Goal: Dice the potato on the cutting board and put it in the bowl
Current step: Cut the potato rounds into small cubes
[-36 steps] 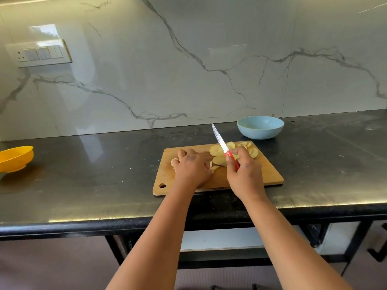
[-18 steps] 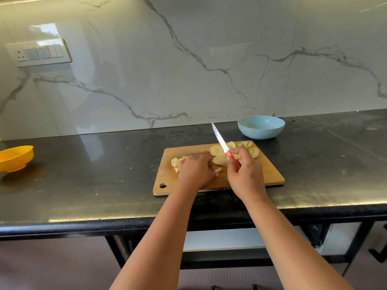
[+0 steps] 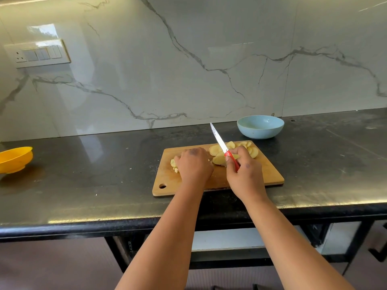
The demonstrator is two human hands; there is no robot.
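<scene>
Potato is pale yellow, cut flesh showing, in two lots on the cutting board point(image 3: 270, 174). Round slices point(image 3: 217, 159) lie in an overlapping pile at the board's far right part; exact slice count not readable because they overlap and my right hand covers some. Small diced bits point(image 3: 173, 164) sit at the board's left-centre, mostly hidden behind my left hand; count not readable.

My left hand point(image 3: 194, 166) lies knuckles-up on the board over the diced bits, fingers curled down; I cannot tell whether it grips any of them. My right hand point(image 3: 245, 174) grips the red handle of the knife point(image 3: 219, 141), blade angled up and away over the slices, tip raised off the board.

Counts: one board, one knife, two bowls. Blue bowl point(image 3: 260, 130) stands on the dark surface point(image 3: 104, 164) just beyond the board's far right corner, nothing visible inside. Yellow bowl point(image 3: 14, 159) sits well to the left of the board, at the frame edge. One switch plate point(image 3: 39, 53) on the marble wall, up left of the board.
</scene>
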